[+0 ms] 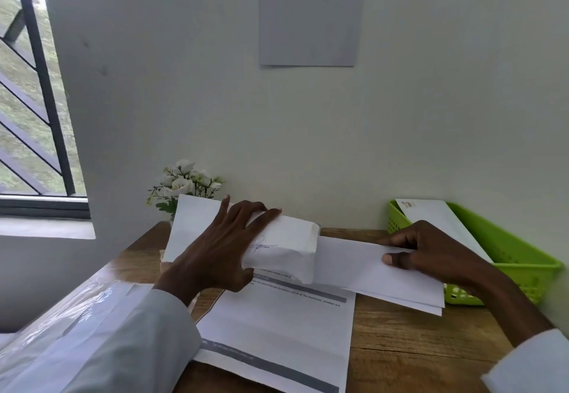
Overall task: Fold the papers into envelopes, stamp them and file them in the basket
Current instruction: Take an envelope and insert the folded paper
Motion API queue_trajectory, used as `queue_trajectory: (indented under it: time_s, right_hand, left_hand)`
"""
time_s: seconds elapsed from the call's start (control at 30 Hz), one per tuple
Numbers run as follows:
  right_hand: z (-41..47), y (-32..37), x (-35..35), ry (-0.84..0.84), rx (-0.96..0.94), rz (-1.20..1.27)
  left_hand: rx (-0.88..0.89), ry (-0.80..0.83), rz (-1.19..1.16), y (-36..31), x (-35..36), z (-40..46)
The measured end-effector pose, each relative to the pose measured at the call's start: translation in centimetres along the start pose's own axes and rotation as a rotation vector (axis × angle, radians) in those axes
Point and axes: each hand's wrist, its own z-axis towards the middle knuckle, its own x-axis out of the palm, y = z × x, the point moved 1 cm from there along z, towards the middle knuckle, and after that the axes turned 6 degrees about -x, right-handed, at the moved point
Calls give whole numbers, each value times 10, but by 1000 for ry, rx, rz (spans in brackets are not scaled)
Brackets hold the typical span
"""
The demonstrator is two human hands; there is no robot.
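Far left, a barred window (34,109), and down in the corner a clear plastic pack of envelopes (77,325) lies under the white sleeve (129,340) of the left arm. Just past that, a pot of white flowers (184,183) sits against the wall. Now the left hand (221,251): fingers spread and mostly straight over a folded paper (286,248) with a blue signature, thumb tucked under its lower edge, so the fold is pinched between thumb and fingers, raised above the wooden desk (400,346). Under it a printed sheet (277,325) lies flat on the desk. The folded paper's right end meets a white envelope (369,269), and the right hand (431,254) grips that envelope's far end, thumb on top, fingers curled over its back edge. Far right, the green basket (523,257) stands by the wall with one envelope already filed (437,217), leaning inside it. Above, a grey notice (308,14) on the wall.
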Motion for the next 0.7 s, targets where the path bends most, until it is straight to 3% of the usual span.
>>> queue_trajectory:
  time_s: [0.33,0.57,0.7]
  right_hand:
    - [1,9,11,-2,-9,64]
    - [13,22,55,-210,-47,266]
    - [4,23,33,-123,34,286]
  left_hand:
    - [81,32,10,-25,2,8]
    - [99,35,8,-41,7,12]
    - [46,32,-4,-34,7,10]
